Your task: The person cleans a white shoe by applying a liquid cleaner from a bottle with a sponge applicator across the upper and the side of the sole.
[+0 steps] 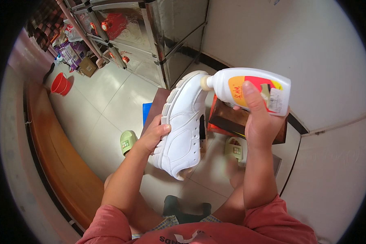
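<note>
My left hand (155,134) grips a white leather-look shoe (180,131) by its thick sole, with the thumb on the side of the upper. The shoe is tilted on its side, toe pointing away from me, and its eyelets hold no laces. In my right hand (260,119) is a white plastic bottle (253,90) with an orange and red label, lying nearly level. Its beige applicator tip (205,83) meets the shoe near the toe, on the right side. My right palm and most of its fingers are hidden behind the bottle.
Behind the shoe stands a brown surface (158,105) beside a blue object (146,111). An open brown box (231,117) lies beneath the bottle. A clear-panelled cabinet (158,39) stands ahead, a red bucket (61,84) at the left. Green slippers (128,142) are on my feet on the tiled floor.
</note>
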The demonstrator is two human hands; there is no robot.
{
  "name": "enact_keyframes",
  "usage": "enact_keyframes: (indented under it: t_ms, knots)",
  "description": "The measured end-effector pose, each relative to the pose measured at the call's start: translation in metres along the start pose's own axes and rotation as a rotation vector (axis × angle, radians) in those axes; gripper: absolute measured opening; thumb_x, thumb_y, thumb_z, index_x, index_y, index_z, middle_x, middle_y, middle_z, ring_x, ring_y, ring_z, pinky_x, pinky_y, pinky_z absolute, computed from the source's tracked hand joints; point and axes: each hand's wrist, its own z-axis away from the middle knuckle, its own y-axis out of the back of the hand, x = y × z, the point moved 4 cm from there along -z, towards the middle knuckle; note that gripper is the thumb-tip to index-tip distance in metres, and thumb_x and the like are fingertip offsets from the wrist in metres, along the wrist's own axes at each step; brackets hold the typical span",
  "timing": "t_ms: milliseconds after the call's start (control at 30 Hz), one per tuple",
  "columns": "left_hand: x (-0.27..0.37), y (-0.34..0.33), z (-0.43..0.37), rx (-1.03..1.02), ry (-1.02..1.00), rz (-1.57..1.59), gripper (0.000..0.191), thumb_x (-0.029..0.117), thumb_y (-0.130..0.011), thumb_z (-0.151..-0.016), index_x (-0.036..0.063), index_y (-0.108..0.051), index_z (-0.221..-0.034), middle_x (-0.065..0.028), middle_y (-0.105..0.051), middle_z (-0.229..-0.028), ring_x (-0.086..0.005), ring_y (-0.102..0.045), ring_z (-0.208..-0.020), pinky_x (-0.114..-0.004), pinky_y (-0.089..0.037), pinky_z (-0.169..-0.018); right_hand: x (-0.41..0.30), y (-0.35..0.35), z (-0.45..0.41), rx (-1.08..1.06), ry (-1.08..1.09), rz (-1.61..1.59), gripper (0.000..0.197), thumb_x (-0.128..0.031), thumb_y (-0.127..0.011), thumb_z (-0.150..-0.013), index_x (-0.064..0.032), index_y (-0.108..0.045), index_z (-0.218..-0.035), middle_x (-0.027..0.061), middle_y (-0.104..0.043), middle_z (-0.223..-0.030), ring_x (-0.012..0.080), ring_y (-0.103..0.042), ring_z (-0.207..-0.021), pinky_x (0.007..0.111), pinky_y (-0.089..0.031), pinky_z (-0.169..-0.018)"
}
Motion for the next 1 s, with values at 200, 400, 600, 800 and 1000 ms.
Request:
enact_keyframes:
  t_ms: [200,400,600,800,1000]
  knots:
    - [0.015,-0.013,-0.002,0.016,-0.046,0.003,0.078,0.044,-0.073,-0.076,-0.0040,-0.046,-0.131,-0.0128,-0.060,-0.118,-0.0171,-0.058,-0.105,-0.032,-0.047,-0.092,0.006,-0.011,0.006,-0.188,0.070,0.217,0.028,0.001,-0.080,-0.073,0.0054,-0.067,-0.098,0.0078,-0.069,-0.092,0.0116,-0.066,-0.079,0.025,-0.054,-0.071]
    - [0.019,-0.014,-0.006,0.018,-0.058,0.016,0.074,0.040,-0.072,-0.079,-0.0039,-0.046,-0.133,-0.0129,-0.060,-0.117,-0.0172,-0.058,-0.104,-0.032,-0.047,-0.092,0.011,-0.016,0.006,-0.320,0.246,0.373,0.029,0.000,-0.079,-0.070,0.0034,-0.068,-0.097,0.0066,-0.067,-0.088,0.0117,-0.063,-0.074,0.025,-0.051,-0.065]
    - [0.013,-0.010,-0.009,0.109,0.001,0.074,0.075,0.032,-0.075,-0.078,-0.0035,-0.043,-0.136,-0.0129,-0.058,-0.119,-0.0179,-0.057,-0.107,-0.033,-0.044,-0.096,0.014,-0.028,0.011,-0.449,0.413,0.536,0.032,-0.001,-0.080,-0.067,0.0001,-0.070,-0.098,0.0088,-0.066,-0.085,0.0149,-0.063,-0.071,0.026,-0.049,-0.063]
    - [0.009,-0.012,-0.013,0.127,-0.014,0.001,0.080,0.027,-0.077,-0.075,-0.0036,-0.039,-0.139,-0.0141,-0.053,-0.126,-0.0207,-0.052,-0.117,-0.034,-0.040,-0.102,0.023,-0.027,0.007,-0.489,0.325,0.585,0.033,-0.002,-0.080,-0.068,0.0011,-0.069,-0.100,0.0097,-0.066,-0.089,0.0162,-0.063,-0.077,0.026,-0.049,-0.069]
    - [0.004,-0.011,-0.017,0.142,0.015,0.064,0.083,0.025,-0.074,-0.074,-0.0039,-0.034,-0.141,-0.0147,-0.051,-0.130,-0.0228,-0.050,-0.120,-0.035,-0.038,-0.104,0.030,-0.025,0.008,-0.459,0.224,0.556,0.034,-0.001,-0.079,-0.068,0.0012,-0.069,-0.100,0.0099,-0.066,-0.091,0.0159,-0.062,-0.077,0.026,-0.049,-0.069]
